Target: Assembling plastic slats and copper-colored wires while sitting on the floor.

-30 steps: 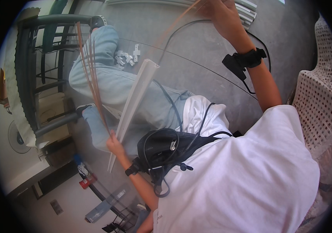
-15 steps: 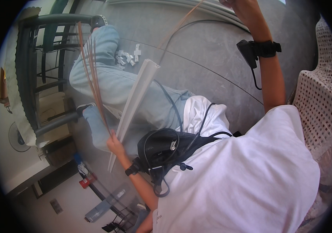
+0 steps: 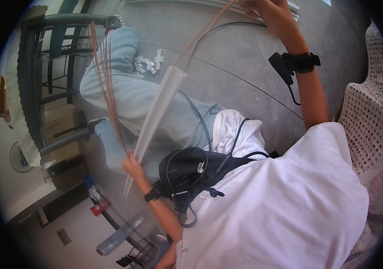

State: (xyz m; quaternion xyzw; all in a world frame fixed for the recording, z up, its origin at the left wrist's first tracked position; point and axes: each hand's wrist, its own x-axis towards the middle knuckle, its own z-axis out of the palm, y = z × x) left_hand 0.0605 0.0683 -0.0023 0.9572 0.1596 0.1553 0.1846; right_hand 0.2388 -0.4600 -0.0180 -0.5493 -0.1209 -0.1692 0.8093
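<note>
A bundle of several thin copper-coloured strips [image 3: 109, 92] fans upward from my left hand [image 3: 133, 167], whose fingers are closed around the lower ends. Beside that hand a long white grooved rail [image 3: 155, 112] leans across my legs. At the top edge, my right hand [image 3: 270, 11] is closed on a single copper-coloured strip [image 3: 202, 33]. This strip slants down to the rail's upper end; whether it is inside a groove I cannot tell. Part of my right hand's fingers is cut off by the view's edge.
Small white connectors [image 3: 149, 65] lie on the grey floor beyond my knees. More long white rails [image 3: 191, 3] lie at the far edge. A dark-framed table [image 3: 32, 89] stands at left, a perforated white chair [image 3: 362, 116] at right. Black cables run from a black waist bag [image 3: 187, 172].
My right hand has come slightly left and down. The lower end of its strip has moved from above the rail to the rail's upper end. My left hand holds almost still.
</note>
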